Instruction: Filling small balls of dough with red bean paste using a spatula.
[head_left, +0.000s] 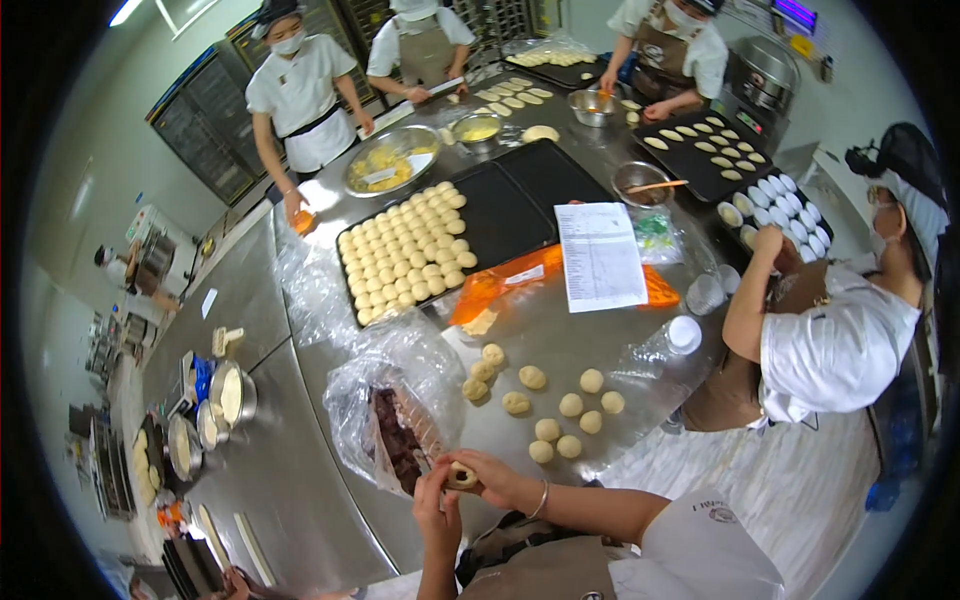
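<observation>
Close to the table's near edge, my right hand (500, 481) cups a small piece of dough (463, 470) with a dark filling showing in its opening. My left hand (437, 508) is closed against the dough's left side, its fingers pinching the rim. Just beyond my hands lies a clear plastic bag (388, 362), open toward me, with a dark reddish-brown filling (397, 440) inside. Several round dough balls (570, 404) sit loose on the steel table, beyond and to the right of my hands.
A black tray (535, 190) carries rows of dough balls. A printed sheet (602, 257) overlaps an orange bag (510, 280). Metal bowls (232, 395) stand at left, a clear bottle (683, 336) at right. One co-worker (835, 340) handles white cups (790, 212); others work across the table.
</observation>
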